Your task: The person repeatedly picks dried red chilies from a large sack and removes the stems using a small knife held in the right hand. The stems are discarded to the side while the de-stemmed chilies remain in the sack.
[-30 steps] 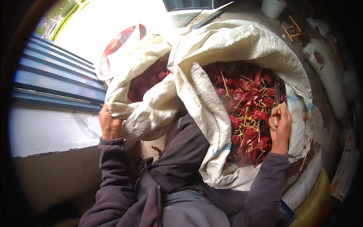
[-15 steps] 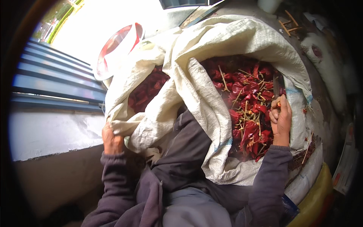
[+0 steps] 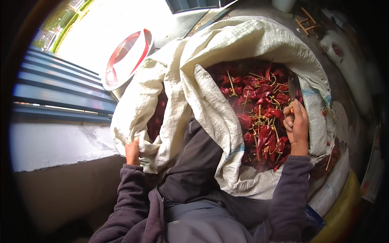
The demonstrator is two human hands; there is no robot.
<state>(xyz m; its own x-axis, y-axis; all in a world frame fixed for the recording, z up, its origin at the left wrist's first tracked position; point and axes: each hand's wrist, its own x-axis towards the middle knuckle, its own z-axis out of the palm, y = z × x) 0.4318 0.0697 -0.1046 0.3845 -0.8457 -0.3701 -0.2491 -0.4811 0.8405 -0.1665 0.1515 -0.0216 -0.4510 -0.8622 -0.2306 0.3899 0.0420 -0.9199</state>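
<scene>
- Left hand (image 3: 133, 153): grasping the folded near edge of the left sack (image 3: 142, 97); fingertips hard to make out against the cloth.
- Right hand (image 3: 299, 126): fingers curled around a dark, blade-like tool (image 3: 291, 87), inside the right edge of the right sack (image 3: 255, 38); the tool's grip is hidden by the hand.
- Red peppers (image 3: 259, 91): filling the right sack's mouth, mostly left of the right hand; glossy, wrinkled, with straw-coloured stems.
- Darker peppers (image 3: 157, 117): beyond the left hand, largely concealed by the left sack's folds.
- Sacks: off-white, coarsely woven, edges rolled; blue stripes on the right one.
</scene>
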